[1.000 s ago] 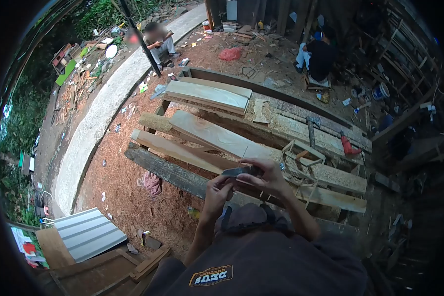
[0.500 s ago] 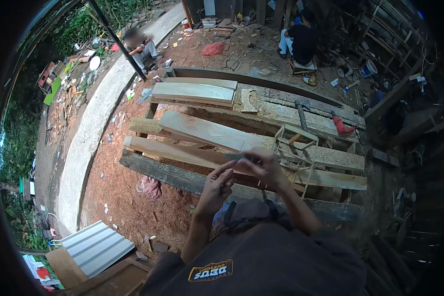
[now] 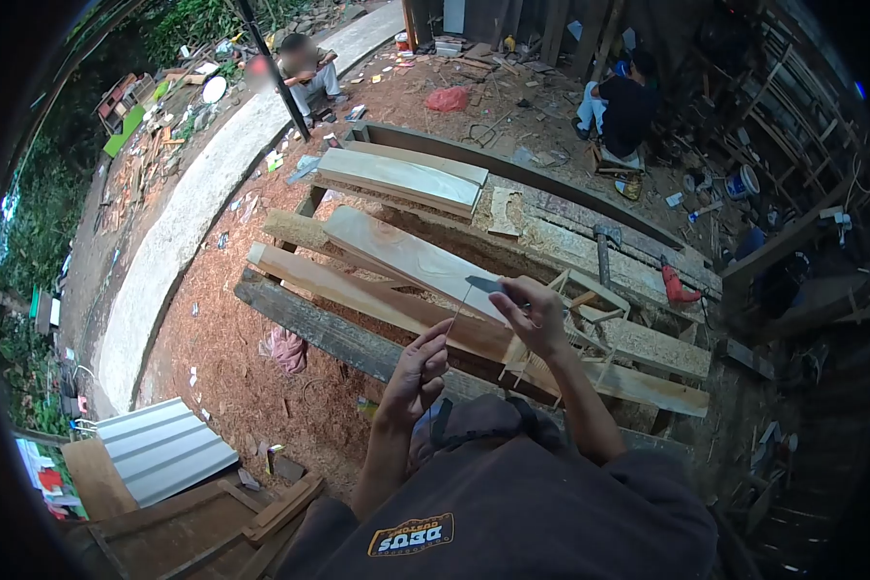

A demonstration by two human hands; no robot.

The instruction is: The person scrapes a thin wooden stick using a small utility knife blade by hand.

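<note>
My left hand (image 3: 418,375) pinches a thin wooden stick (image 3: 460,311) that points up and away from its fingertips. My right hand (image 3: 536,315) is closed round a knife (image 3: 484,284), whose dark flat blade lies at the stick's far end. Whether blade and stick touch I cannot tell. Just right of my right hand, a small frame of thin sticks (image 3: 590,311) rests on the boards. Beneath both hands runs a long pale plank (image 3: 396,246) on the workbench.
A hammer-like tool (image 3: 603,253) and a red power tool (image 3: 680,282) lie on the bench's right side. Stacked planks (image 3: 401,179) are at its far side. Two people, one seated (image 3: 307,75) and one crouched (image 3: 623,106), are beyond. Corrugated sheet (image 3: 164,449) sits lower left.
The right hand, blurred before, has drawn away from the left, and the stick and blade now show between them. The head view has shifted slightly.
</note>
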